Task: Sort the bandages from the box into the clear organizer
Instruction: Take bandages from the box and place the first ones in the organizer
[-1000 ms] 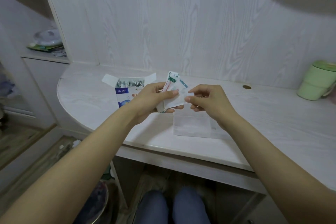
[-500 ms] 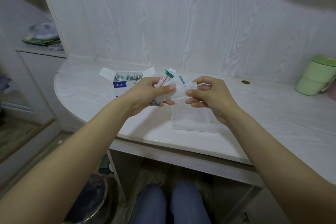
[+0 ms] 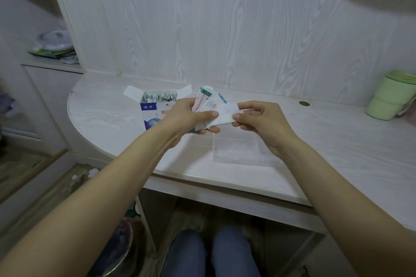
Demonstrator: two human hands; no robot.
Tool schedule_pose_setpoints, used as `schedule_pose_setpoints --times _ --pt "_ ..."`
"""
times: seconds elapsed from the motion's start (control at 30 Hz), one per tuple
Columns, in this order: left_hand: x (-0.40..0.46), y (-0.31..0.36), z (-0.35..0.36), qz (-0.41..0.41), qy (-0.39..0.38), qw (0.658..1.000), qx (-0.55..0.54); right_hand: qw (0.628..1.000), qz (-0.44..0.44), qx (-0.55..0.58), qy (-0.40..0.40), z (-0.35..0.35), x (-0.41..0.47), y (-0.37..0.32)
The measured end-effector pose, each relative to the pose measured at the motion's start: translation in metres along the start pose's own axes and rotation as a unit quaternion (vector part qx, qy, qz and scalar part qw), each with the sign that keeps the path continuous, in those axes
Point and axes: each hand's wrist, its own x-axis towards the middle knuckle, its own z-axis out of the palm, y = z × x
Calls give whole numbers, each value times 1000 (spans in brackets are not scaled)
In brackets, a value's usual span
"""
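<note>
- A blue-and-white bandage box (image 3: 155, 105) stands open on the pale wood-grain desk (image 3: 337, 153), wrapped strips packed upright inside.
- The left hand (image 3: 184, 117) grips a fanned stack of bandages (image 3: 206, 102) just right of the box.
- The right hand (image 3: 261, 121) pinches 1 white bandage (image 3: 222, 117) at the stack's front.
- The clear organizer (image 3: 236, 150) sits on the desk beneath both hands.
- A green cup (image 3: 389, 96) rests far right.

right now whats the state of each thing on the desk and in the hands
blue and white cardboard bandage box: upright, top flaps open, wrappers inside
fanned stack of wrapped bandages: gripped by left hand
single white bandage: pinched by right hand
clear plastic organizer: on desk, looks empty
green lidded cup: upright, lid on
</note>
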Motion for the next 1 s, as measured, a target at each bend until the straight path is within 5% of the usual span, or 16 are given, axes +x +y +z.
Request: schedule_pose_setpoints --times 0.33,1.0 --pt "5 -5 1 21 80 996 -44 998 51 -3 40 -2 -3 0" --pt "9 -8 7 24 74 992 -103 994 46 100 -21 -2 0 0"
